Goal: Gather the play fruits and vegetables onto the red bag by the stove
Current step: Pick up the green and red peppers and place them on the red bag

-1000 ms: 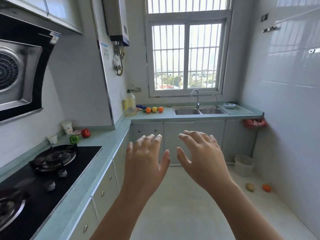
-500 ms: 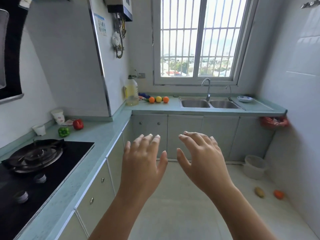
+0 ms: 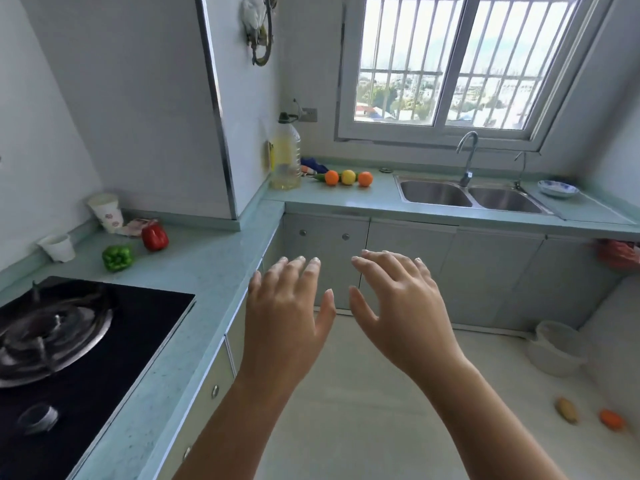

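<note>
My left hand (image 3: 285, 306) and my right hand (image 3: 398, 303) hover side by side in mid-air before me, fingers spread and holding nothing. On the left counter a red pepper (image 3: 154, 236) lies by a flat red bag (image 3: 133, 226), with a green pepper (image 3: 117, 257) just in front. Far along the back counter sit an orange (image 3: 331, 177), a lemon (image 3: 348, 177) and a second orange (image 3: 365, 178), with a green vegetable (image 3: 319, 176) beside them. On the floor at the right lie a potato (image 3: 566, 410) and an orange piece (image 3: 612, 419).
A black gas stove (image 3: 69, 341) fills the near left counter. Two paper cups (image 3: 105, 212) stand against the wall. An oil bottle (image 3: 285, 157) stands in the corner. A double sink (image 3: 467, 195) lies under the window. A white bucket (image 3: 557, 348) stands on the floor; a red bag (image 3: 616, 252) hangs at right.
The view has moved forward and tilted down, so the counters and fruit appear closer. Both hands keep the same spread pose in front of me.
</note>
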